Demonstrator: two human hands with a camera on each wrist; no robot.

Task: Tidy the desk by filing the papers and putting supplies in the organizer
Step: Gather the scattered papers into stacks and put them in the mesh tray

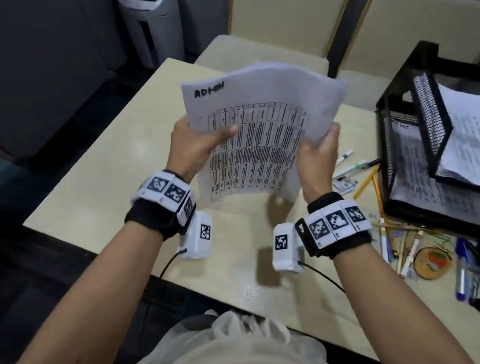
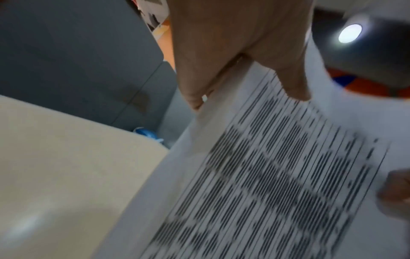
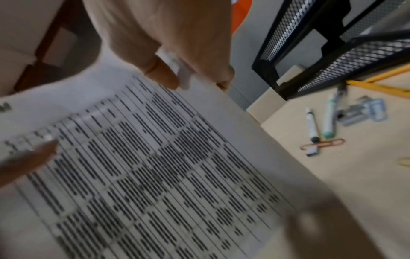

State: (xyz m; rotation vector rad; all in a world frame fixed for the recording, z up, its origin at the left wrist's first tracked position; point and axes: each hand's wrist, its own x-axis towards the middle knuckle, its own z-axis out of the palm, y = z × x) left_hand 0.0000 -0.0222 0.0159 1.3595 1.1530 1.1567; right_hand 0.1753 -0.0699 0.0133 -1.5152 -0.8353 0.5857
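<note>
A stack of printed papers (image 1: 259,125) with a table of text and "ADMIN" handwritten at the top is held up above the desk. My left hand (image 1: 198,143) grips its left edge, thumb on the front of the sheet. My right hand (image 1: 320,148) grips the right edge, thumb in front and fingers behind. The papers (image 2: 277,175) fill the left wrist view under my left hand (image 2: 239,57). The same papers (image 3: 144,166) appear in the right wrist view, pinched by my right hand (image 3: 177,57). A black mesh organizer (image 1: 433,106) stands at the right with papers in its trays.
Pens, markers (image 1: 348,169), yellow pencils (image 1: 367,180), a clip and a round coaster (image 1: 433,261) lie scattered on the beige desk (image 1: 106,173) beside the organizer (image 3: 321,43). Markers (image 3: 311,126) and an orange paper clip (image 3: 321,143) lie by it. Cream chairs (image 1: 289,17) stand behind the desk.
</note>
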